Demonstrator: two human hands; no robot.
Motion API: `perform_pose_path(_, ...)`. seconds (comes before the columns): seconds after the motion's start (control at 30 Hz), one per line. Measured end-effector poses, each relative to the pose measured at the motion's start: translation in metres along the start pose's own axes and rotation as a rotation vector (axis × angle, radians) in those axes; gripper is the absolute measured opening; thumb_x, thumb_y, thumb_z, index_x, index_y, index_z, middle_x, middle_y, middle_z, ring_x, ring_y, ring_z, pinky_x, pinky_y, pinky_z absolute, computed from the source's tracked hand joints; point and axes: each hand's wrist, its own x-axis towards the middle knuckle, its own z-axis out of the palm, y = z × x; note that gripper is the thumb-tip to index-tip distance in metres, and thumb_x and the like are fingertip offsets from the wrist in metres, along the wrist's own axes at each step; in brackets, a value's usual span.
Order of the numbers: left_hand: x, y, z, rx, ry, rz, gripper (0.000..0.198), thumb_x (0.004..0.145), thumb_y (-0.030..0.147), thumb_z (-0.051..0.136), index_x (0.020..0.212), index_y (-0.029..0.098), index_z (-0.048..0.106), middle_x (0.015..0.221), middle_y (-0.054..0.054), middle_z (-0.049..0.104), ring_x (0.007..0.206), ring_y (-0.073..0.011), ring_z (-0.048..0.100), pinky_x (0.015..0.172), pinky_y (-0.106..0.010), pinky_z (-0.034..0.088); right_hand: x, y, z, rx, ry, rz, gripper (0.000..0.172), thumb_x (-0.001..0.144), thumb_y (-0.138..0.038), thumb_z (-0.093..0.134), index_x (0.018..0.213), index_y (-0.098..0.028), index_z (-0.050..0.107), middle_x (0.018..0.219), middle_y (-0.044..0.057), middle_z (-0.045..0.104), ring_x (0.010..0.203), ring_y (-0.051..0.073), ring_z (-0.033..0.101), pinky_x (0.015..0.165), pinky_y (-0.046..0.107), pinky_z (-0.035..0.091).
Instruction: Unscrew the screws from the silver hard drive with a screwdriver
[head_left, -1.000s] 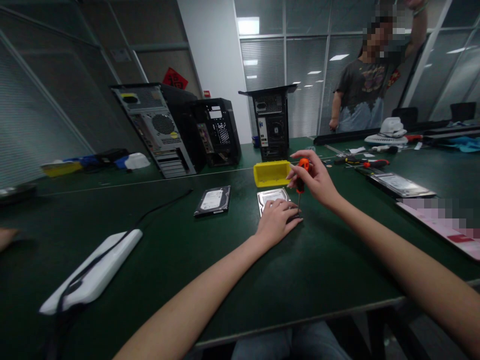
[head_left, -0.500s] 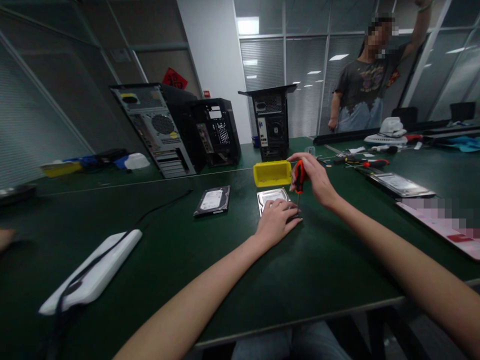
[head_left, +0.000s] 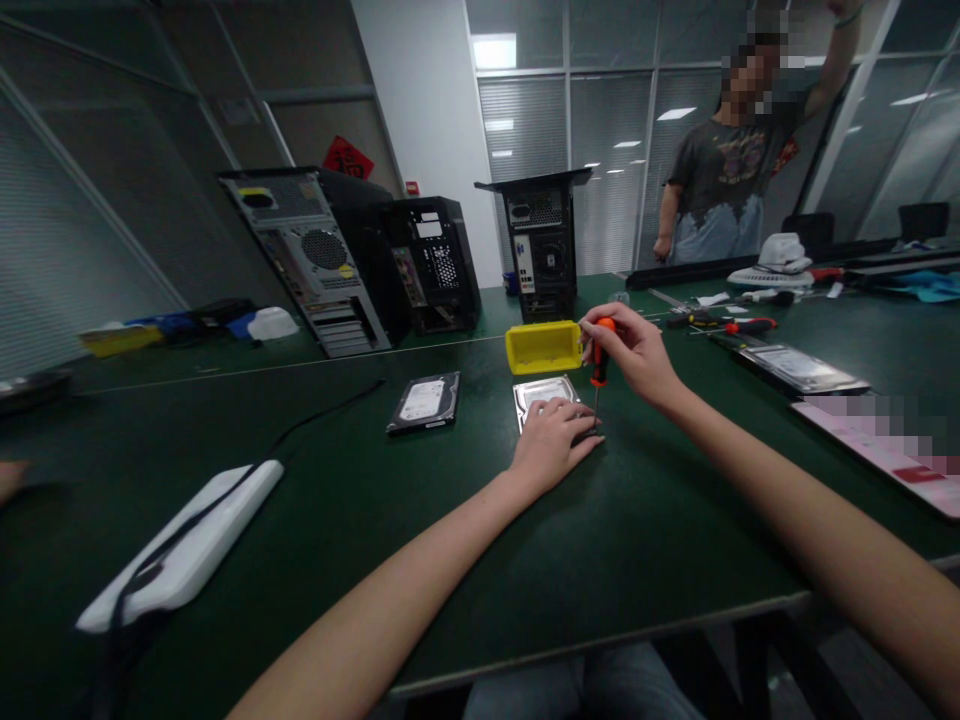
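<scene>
A silver hard drive point(head_left: 551, 388) lies on the green table, partly hidden under my left hand point(head_left: 553, 440). That hand holds it down, its fingers across the top and its thumb along the near right corner. My right hand point(head_left: 631, 350) is closed round a red-and-black screwdriver point(head_left: 599, 370), which stands upright. Its shaft reaches down to the drive's right side beside my left fingertips; the tip itself is hard to make out. Just behind the drive stands a yellow plastic box point(head_left: 544, 350). To the left lies another hard drive point(head_left: 424, 402), black with a white label.
Computer cases point(head_left: 330, 260) stand along the back. A white power strip point(head_left: 187, 550) with a black cable lies at left. At right are a hard drive point(head_left: 802, 368), a pink board point(head_left: 885, 450) and pliers point(head_left: 750, 327). A person point(head_left: 720, 170) stands beyond the table; part of another hand shows at far left.
My right fingers have shifted on the screwdriver's handle, and its orange end now shows above them. My left hand and the drive have stayed in place.
</scene>
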Motion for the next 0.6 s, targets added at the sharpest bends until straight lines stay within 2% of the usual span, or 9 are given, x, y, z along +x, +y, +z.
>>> perform_pose_path(0.2,0.0008,0.0005,-0.0008,-0.001,-0.005,-0.004,0.026,0.093,0.039,0.051,0.109,0.026,0.066,0.115,-0.001,0.065,0.107,-0.0215,0.052,0.088,-0.039,0.033,-0.0003,-0.0005,0.0009,-0.089,0.046,-0.032,0.012,0.083,-0.030,0.062,0.087,-0.019,0.062,0.072,-0.002,0.057,0.056,0.007,0.054,0.054,0.021,0.046)
perform_pose_path(0.37,-0.0001,0.0003,-0.0002,-0.002,0.001,-0.002,0.026,0.093,0.039,0.051,0.108,0.026,0.067,0.114,-0.001,0.065,0.106,-0.0209,0.052,0.088,-0.039,0.033,-0.0047,-0.0023,0.0014,-0.091,0.033,-0.022,0.021,0.090,-0.038,0.051,0.094,-0.020,0.062,0.066,-0.002,0.052,0.054,0.009,0.053,0.051,0.023,0.043)
perform_pose_path(0.47,-0.0004,0.0003,-0.0004,-0.002,0.000,-0.003,0.026,0.093,0.039,0.051,0.108,0.026,0.067,0.115,0.000,0.065,0.107,-0.0206,0.052,0.089,-0.039,0.033,-0.0067,-0.0054,0.0009,-0.088,-0.014,-0.032,0.033,0.095,-0.041,0.039,0.102,-0.020,0.064,0.072,0.000,0.055,0.059,0.010,0.055,0.056,0.025,0.045)
perform_pose_path(0.6,0.0000,0.0002,-0.0013,0.004,-0.011,-0.004,0.026,0.093,0.039,0.050,0.109,0.026,0.067,0.116,-0.001,0.064,0.108,-0.0210,0.052,0.088,-0.039,0.034,-0.0073,-0.0077,0.0005,-0.122,-0.031,-0.066,0.036,0.097,-0.038,0.037,0.115,-0.022,0.063,0.074,0.001,0.059,0.067,0.012,0.056,0.071,0.029,0.047)
